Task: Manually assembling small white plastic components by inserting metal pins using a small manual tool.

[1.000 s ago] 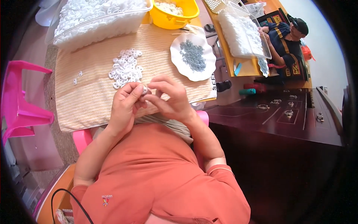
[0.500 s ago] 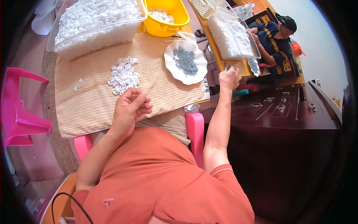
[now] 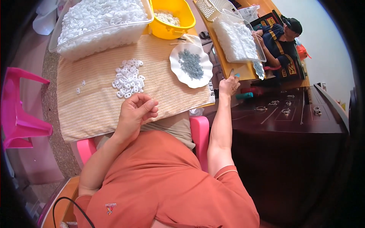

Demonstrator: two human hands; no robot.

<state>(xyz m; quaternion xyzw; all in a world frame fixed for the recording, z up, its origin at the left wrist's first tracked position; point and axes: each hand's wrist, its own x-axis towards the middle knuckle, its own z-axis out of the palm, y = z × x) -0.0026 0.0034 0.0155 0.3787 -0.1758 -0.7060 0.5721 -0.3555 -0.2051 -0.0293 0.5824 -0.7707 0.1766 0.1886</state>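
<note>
My left hand (image 3: 137,112) hovers over the near edge of the cloth, fingers curled and thumb pressed to the index finger. Whatever it may pinch is too small to make out. Just beyond it lies a heap of small white plastic pieces with holes (image 3: 128,79). My right hand (image 3: 229,86) reaches out past the cloth's right edge, closed on a small tool (image 3: 232,72) with a slim grey tip; a bit of teal shows beside the fingers. Between the heap and that hand sits a white scalloped plate (image 3: 202,80) holding a pile of small grey-blue pieces (image 3: 191,64).
At the back stand a clear bin (image 3: 106,36) of white pieces and a yellow tub (image 3: 173,31). Two loose white pieces (image 3: 80,87) lie at left. Beyond a pink stool (image 3: 26,110) is floor. Another person (image 3: 279,41) works at a second table with another clear bin (image 3: 236,40).
My right hand has drawn slightly left and nearer to the plate, still closed on the small tool. The left hand keeps its pinch with little motion. The whole view has shifted slightly.
</note>
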